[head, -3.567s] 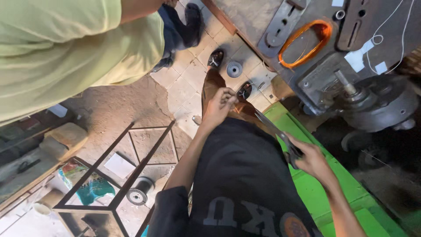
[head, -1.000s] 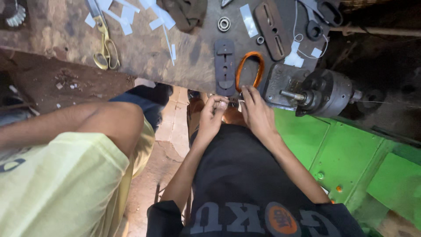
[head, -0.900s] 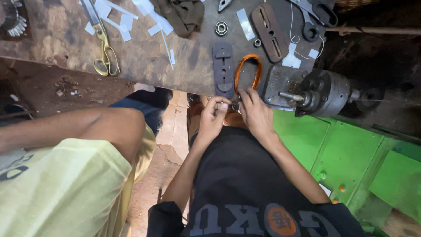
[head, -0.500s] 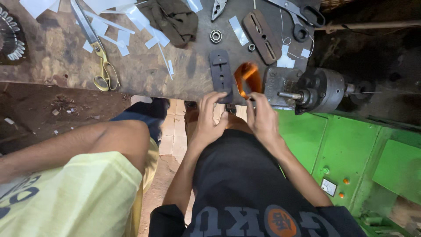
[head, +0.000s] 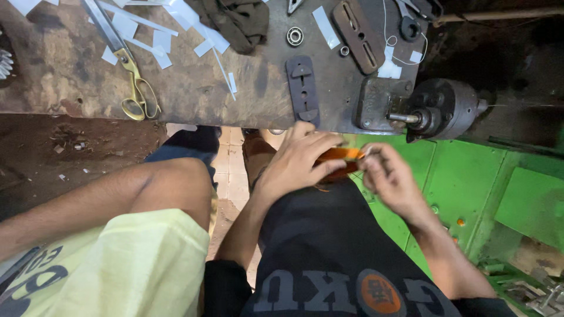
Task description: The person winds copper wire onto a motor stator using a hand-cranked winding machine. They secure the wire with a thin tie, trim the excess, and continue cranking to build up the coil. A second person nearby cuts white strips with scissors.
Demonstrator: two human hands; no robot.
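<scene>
Gripping an orange strap piece (head: 341, 157) just below the near edge of the counter (head: 59, 88), over the lap in the black shirt. Wrapping the left hand (head: 299, 161) around the strap from the left, fingers curled and closed on it. Pinching the strap's right end with the right hand (head: 390, 182), thumb and fingertips pressed together at a small pale bit; not possible to tell what that bit is. Holding both hands close, nearly touching across the strap.

Lying on the counter above the hands: a dark slotted metal plate (head: 302, 88) near the near edge, a longer brown slotted plate (head: 355, 35) farther back, a round bearing ring (head: 295, 36) between them and a dark crumpled cloth (head: 235, 17) at the far edge. Resting toward the counter's left part, scissors with yellow handles (head: 132, 88) among scattered white paper strips (head: 176, 23). Projecting off the counter's right end, a dark round motor housing (head: 446, 108), with green machine panels (head: 470, 188) below it. Sitting at the left, another person's bare arm (head: 106, 199) and yellow shirt (head: 129, 264).
</scene>
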